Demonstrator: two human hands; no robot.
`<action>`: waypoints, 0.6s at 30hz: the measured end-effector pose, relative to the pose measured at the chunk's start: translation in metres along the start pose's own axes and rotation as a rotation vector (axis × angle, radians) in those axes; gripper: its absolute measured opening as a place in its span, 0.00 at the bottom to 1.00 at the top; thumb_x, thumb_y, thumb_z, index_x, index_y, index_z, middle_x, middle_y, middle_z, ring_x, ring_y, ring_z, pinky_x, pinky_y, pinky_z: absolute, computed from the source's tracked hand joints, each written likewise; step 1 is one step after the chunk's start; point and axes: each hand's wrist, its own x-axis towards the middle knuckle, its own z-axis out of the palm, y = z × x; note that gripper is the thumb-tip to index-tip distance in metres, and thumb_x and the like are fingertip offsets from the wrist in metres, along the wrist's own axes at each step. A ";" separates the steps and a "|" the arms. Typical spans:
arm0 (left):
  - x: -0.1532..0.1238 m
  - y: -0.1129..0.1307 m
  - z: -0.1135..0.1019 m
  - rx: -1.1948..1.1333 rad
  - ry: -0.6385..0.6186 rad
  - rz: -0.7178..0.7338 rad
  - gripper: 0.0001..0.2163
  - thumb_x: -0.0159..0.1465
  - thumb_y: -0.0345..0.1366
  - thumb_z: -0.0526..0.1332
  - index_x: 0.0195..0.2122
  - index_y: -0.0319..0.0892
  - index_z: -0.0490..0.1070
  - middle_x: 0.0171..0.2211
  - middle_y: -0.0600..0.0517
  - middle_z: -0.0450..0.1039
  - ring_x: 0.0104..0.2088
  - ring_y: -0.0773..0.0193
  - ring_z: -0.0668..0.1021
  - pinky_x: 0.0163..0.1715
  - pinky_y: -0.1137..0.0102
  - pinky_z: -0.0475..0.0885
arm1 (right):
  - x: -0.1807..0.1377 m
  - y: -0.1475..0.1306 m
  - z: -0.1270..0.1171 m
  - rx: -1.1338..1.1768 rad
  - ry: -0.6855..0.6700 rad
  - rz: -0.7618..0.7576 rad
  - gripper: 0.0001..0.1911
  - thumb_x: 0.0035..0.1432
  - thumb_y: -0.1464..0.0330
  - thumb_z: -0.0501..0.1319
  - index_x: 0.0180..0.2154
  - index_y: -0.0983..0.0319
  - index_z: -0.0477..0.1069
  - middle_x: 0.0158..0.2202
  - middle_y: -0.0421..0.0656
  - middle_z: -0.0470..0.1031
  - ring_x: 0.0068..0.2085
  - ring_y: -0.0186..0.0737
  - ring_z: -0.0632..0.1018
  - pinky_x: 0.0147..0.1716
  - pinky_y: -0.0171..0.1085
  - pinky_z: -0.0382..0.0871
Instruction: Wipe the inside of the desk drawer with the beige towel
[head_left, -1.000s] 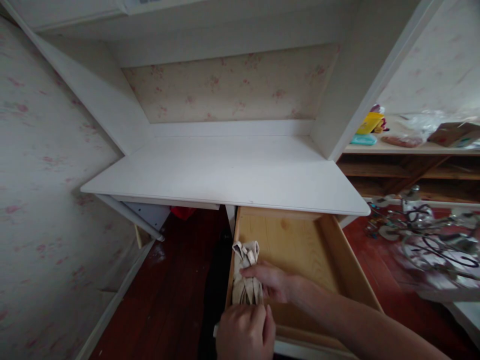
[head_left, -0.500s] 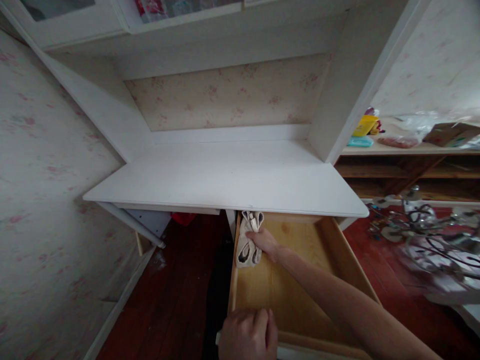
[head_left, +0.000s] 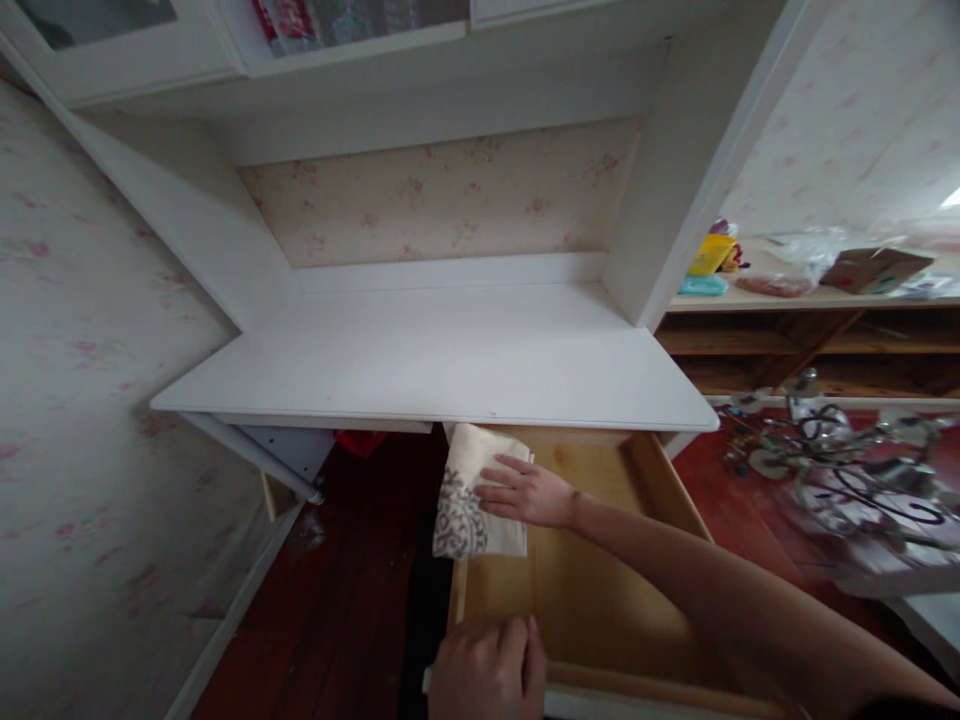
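My right hand (head_left: 521,492) has its fingers spread over a cream cloth (head_left: 469,490) with a grey scroll pattern. The thumb is hidden, seemingly under the cloth. This cloth lies across the left side of an open wooden drawer (head_left: 600,590) and hangs past its edge. At the drawer's front left corner, my left hand (head_left: 487,670) is closed in a fist over the front edge; its fingertips are out of sight.
Above the drawer is a white desk (head_left: 450,350) with a hutch. A chandelier (head_left: 862,450) lies at the right, near a low shelf (head_left: 750,335) bearing a yellow container (head_left: 712,254) and a cardboard box (head_left: 877,268). Something red (head_left: 360,441) shows under the desk.
The bunched cloth has turned over and now shows its flat, patterned face. My right hand has gone from a pinch to spread fingers. My left hand stays on the drawer front.
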 end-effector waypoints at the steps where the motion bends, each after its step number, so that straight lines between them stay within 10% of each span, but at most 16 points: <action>1: 0.000 0.000 0.000 0.002 0.000 0.001 0.12 0.63 0.30 0.56 0.22 0.46 0.63 0.16 0.57 0.67 0.17 0.65 0.71 0.20 0.67 0.60 | -0.001 0.009 0.008 -0.016 -0.003 0.013 0.15 0.68 0.74 0.54 0.51 0.54 0.73 0.58 0.38 0.72 0.64 0.42 0.64 0.66 0.53 0.52; 7: -0.002 0.000 0.003 -0.007 -0.020 -0.010 0.11 0.63 0.30 0.56 0.23 0.46 0.64 0.16 0.57 0.68 0.17 0.66 0.72 0.20 0.69 0.61 | -0.001 0.038 0.031 0.001 -0.106 0.119 0.13 0.67 0.74 0.54 0.37 0.59 0.77 0.42 0.42 0.79 0.57 0.43 0.70 0.64 0.55 0.52; 18: 0.000 0.000 0.004 -0.003 -0.119 -0.039 0.12 0.65 0.30 0.54 0.24 0.46 0.66 0.16 0.57 0.69 0.17 0.65 0.73 0.20 0.69 0.61 | -0.002 0.032 0.024 0.034 -0.279 0.369 0.13 0.65 0.75 0.55 0.36 0.60 0.77 0.41 0.47 0.79 0.53 0.45 0.70 0.61 0.51 0.52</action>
